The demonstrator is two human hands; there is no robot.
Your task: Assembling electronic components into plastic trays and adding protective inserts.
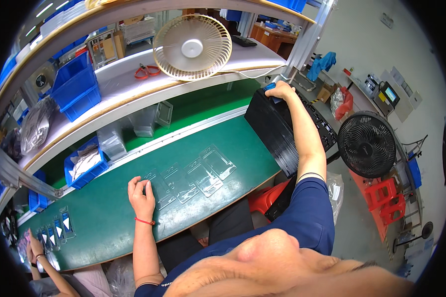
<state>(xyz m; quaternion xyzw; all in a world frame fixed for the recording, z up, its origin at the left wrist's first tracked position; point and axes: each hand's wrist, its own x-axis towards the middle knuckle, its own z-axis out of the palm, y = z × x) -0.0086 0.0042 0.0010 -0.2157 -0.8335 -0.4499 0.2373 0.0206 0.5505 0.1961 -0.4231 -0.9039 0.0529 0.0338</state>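
My left hand rests over the green tabletop with its fingers loosely bent and apart, holding nothing. Just right of it, several clear plastic blister shells lie in a row. My right arm stretches far to the right, over a black ribbed bin. At the bin's far end, my right hand has its fingers closed on a small blue item. What kind of item it is cannot be made out, and part of it is hidden by the fingers.
A co-worker's hands are at the table's left end, near blister packs with dark and white contents. Blue bins, clear boxes, a shelf fan and red-handled scissors stand beyond. A black fan stands right.
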